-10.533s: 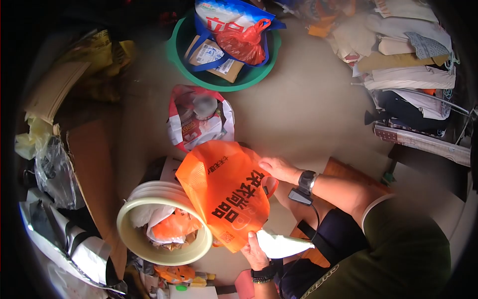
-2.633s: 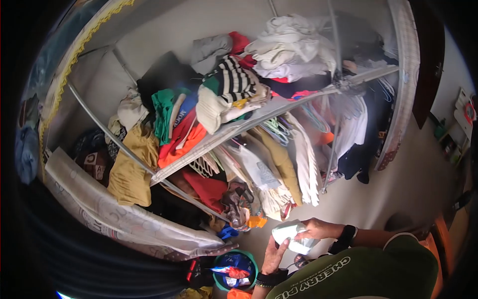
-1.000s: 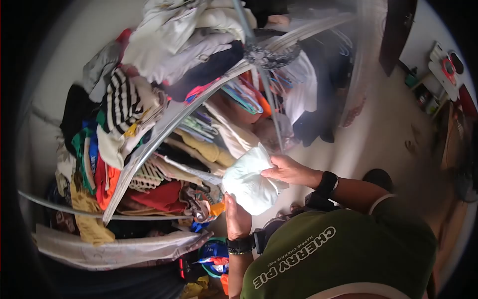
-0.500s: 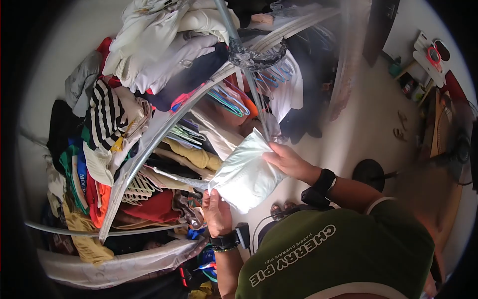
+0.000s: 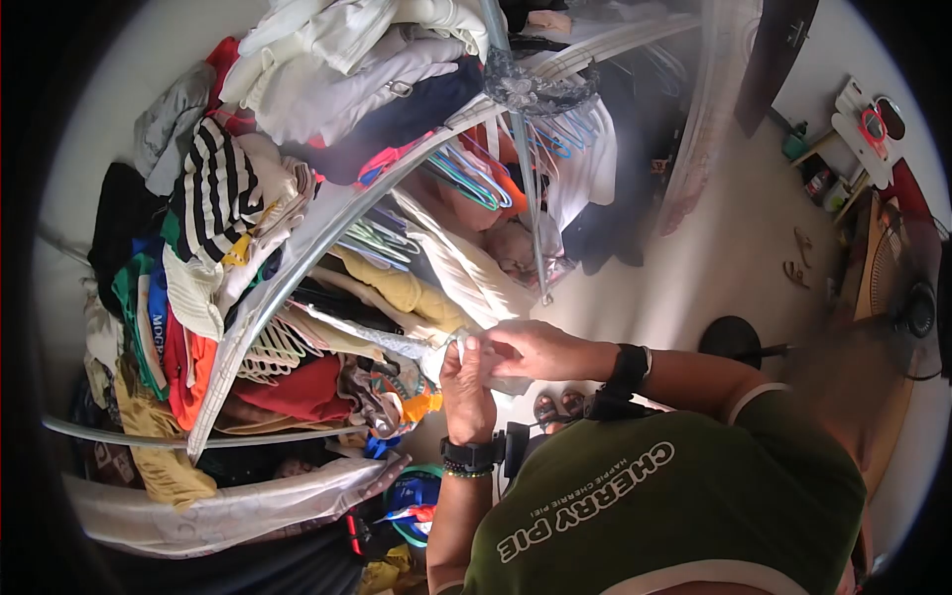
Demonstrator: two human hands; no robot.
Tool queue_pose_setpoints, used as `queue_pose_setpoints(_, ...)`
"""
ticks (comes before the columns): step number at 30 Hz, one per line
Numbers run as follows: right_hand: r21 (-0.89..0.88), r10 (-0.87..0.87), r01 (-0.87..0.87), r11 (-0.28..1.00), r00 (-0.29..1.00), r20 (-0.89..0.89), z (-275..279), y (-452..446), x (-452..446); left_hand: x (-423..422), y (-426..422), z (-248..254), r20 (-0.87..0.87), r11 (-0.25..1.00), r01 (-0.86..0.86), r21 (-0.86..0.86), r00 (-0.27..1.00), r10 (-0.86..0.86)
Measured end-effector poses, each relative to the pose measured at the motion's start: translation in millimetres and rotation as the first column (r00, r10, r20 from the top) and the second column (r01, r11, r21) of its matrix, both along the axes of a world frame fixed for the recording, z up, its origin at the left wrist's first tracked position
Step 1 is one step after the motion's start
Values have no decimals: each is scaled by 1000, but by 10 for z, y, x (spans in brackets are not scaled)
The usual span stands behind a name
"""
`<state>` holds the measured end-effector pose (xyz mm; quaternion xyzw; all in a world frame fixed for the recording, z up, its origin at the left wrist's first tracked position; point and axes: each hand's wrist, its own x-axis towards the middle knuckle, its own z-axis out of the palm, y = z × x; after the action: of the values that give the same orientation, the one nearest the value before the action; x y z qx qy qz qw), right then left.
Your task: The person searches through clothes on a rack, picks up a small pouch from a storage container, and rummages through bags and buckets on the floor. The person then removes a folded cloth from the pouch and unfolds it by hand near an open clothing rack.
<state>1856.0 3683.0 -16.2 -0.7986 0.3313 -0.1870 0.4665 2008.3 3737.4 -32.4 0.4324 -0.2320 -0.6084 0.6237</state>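
My left hand [image 5: 467,399] is raised in front of my body, with its thumb and fingers pinched together. My right hand [image 5: 543,352] meets it from the right, its fingertips also closed. Between and beneath them shows part of a white plastic package [image 5: 508,385], and both hands grip its edge. Most of the package is hidden behind my hands. Just beyond, a yellow folded garment [image 5: 416,296] and a cream cloth [image 5: 466,263] hang in the open fabric wardrobe.
The wardrobe's metal pole [image 5: 531,208] and curved zip edge [image 5: 297,263] cross the view. Piled clothes, including a striped garment [image 5: 213,188], fill the left. Clothes hangers [image 5: 273,347] stick out below. A fan [image 5: 917,307] stands at right, with sandals [image 5: 796,260] on the floor.
My right hand has moved left and down to meet my left hand, which rose slightly. The white package, broad and facing me before, is now mostly hidden behind the hands.
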Motion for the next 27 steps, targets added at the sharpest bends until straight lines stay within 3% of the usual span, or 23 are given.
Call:
queue_pose_setpoints(3,-120,-133,169,978,956,261,-296,-16,18,107,26,-15,-2,1000,-3,31,1000,3)
queue_pose_setpoints(4,-12,-175,187,982,936,305,-194,-17,-16,156,24,-18,9,999,-8,42,1000,7)
queue_pose_setpoints(7,6,-331,365,931,837,436,-210,-105,-81,308,6,-39,33,999,-6,38,999,5)
queue_pose_setpoints(8,116,-384,368,923,850,359,-201,-130,-129,375,3,-101,28,999,-6,37,1000,5)
queue_pose_setpoints(11,-148,-271,351,925,880,390,-109,-121,-194,428,-5,-34,21,998,28,52,999,-29)
queue_pose_setpoints(12,-291,-206,306,907,922,327,-179,-128,-224,410,-18,-63,26,999,16,47,1000,-17)
queue_pose_setpoints(16,-717,-172,235,657,972,162,73,46,-121,232,-74,3,41,999,-35,10,999,34)
queue_pose_setpoints(19,-715,42,149,683,969,242,6,144,-20,180,-79,6,264,998,32,-48,964,-18)
queue_pose_setpoints(23,-498,-183,87,863,972,-146,-351,71,8,-35,-16,56,511,988,104,-113,859,-32)
queue_pose_setpoints(24,-430,-212,158,889,974,-81,-466,56,-5,-125,2,45,576,978,156,-141,816,-47)
queue_pose_setpoints(27,-273,-190,160,949,978,-90,-456,17,-74,-272,63,131,706,924,361,-125,687,-173)
